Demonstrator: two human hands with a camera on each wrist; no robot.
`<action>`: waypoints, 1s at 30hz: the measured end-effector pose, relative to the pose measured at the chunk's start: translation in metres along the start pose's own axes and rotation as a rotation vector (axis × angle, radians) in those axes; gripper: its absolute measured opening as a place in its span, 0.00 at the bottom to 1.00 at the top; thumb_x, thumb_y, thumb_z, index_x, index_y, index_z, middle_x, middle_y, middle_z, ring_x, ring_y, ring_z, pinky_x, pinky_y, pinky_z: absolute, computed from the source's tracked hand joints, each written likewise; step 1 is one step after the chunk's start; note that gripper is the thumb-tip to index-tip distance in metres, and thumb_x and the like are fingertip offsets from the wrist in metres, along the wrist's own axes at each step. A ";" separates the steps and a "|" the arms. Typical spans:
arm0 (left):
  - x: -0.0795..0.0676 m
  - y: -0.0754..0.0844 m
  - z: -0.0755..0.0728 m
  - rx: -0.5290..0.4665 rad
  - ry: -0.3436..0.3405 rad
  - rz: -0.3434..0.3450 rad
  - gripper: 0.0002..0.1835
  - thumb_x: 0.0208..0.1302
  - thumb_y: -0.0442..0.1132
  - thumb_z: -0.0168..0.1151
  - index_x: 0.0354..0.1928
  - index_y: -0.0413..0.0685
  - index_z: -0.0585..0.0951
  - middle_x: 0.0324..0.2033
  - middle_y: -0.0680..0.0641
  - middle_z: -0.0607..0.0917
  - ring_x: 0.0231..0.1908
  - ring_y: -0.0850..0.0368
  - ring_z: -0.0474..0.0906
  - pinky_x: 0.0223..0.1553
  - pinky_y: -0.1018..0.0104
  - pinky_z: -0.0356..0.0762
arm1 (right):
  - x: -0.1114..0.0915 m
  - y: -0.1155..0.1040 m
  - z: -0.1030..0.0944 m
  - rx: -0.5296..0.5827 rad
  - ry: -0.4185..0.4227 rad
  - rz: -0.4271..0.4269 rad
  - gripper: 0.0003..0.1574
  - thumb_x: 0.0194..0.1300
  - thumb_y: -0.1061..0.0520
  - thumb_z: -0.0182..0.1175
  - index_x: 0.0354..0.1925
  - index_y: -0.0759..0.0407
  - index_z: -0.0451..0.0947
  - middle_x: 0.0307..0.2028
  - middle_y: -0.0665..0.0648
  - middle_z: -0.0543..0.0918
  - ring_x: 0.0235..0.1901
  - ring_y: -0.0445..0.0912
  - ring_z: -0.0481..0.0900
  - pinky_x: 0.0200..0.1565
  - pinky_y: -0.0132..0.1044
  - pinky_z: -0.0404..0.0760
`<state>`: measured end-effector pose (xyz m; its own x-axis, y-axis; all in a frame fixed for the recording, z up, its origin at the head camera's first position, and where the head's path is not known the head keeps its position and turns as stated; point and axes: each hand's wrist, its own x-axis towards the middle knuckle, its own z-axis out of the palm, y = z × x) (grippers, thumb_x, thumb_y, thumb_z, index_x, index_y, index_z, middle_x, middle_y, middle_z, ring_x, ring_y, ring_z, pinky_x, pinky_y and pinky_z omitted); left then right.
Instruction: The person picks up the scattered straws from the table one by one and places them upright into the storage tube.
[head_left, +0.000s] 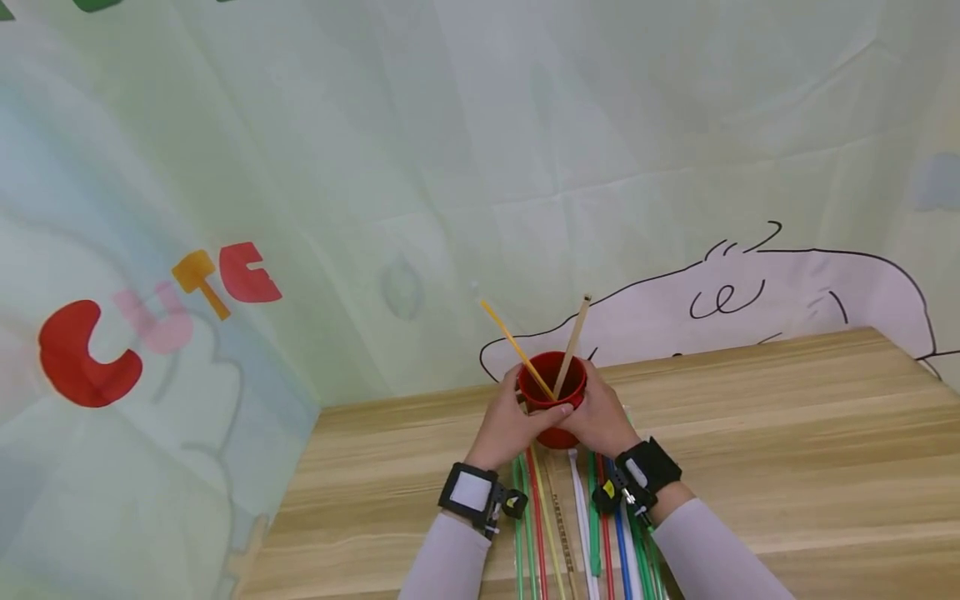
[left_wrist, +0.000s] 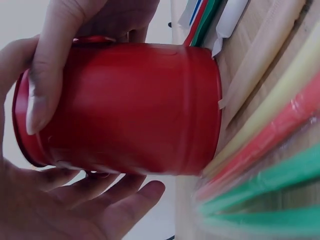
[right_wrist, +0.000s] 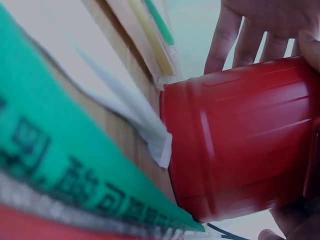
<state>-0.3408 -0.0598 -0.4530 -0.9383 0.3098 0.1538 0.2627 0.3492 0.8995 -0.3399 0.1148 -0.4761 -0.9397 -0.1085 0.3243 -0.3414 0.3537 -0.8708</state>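
Observation:
Both my hands hold a red metal cup point(head_left: 557, 437) near the back of the table, one on each side. My left hand point(head_left: 506, 425) curls round its left side, and the right hand point(head_left: 600, 408) grips the opposite side, with thumbs at the front near the rim. Out of the cup lean a yellow straw point(head_left: 506, 329) and a beige straw point(head_left: 576, 333), their lower ends inside. In the left wrist view the cup's base comes right at the ends of several straws, among them a red straw point(left_wrist: 280, 135) and a green straw point(left_wrist: 265, 185).
A row of straws runs from the cup toward me between my forearms: a brown wrapped straw point(head_left: 561, 533), a white wrapped straw point(head_left: 581, 517), a blue straw point(head_left: 622, 550) and others. They lie on the wooden table point(head_left: 787, 433). Behind hangs a printed cloth point(head_left: 450, 192).

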 end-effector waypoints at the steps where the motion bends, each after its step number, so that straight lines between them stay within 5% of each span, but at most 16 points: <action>1: 0.001 0.000 0.001 0.000 -0.001 -0.002 0.46 0.60 0.57 0.75 0.76 0.56 0.63 0.69 0.49 0.75 0.67 0.49 0.73 0.62 0.49 0.81 | 0.000 0.000 0.000 -0.004 -0.004 0.000 0.52 0.59 0.52 0.77 0.73 0.58 0.61 0.65 0.64 0.78 0.64 0.60 0.78 0.62 0.60 0.80; 20: 0.006 0.000 0.001 0.029 0.025 -0.016 0.45 0.56 0.59 0.77 0.72 0.57 0.68 0.65 0.50 0.79 0.63 0.49 0.76 0.57 0.52 0.84 | 0.000 -0.003 -0.001 -0.036 -0.031 0.008 0.54 0.57 0.52 0.79 0.73 0.56 0.60 0.66 0.63 0.77 0.64 0.59 0.77 0.62 0.59 0.81; 30: 0.006 -0.005 0.001 0.023 0.028 -0.020 0.45 0.56 0.59 0.77 0.73 0.58 0.68 0.66 0.50 0.79 0.62 0.49 0.77 0.56 0.52 0.84 | 0.000 -0.006 -0.004 -0.012 -0.120 0.083 0.56 0.59 0.50 0.77 0.76 0.56 0.57 0.69 0.63 0.73 0.67 0.61 0.74 0.63 0.60 0.80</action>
<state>-0.3472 -0.0588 -0.4576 -0.9493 0.2774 0.1478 0.2486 0.3751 0.8930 -0.3377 0.1163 -0.4691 -0.9605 -0.1888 0.2046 -0.2632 0.3770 -0.8880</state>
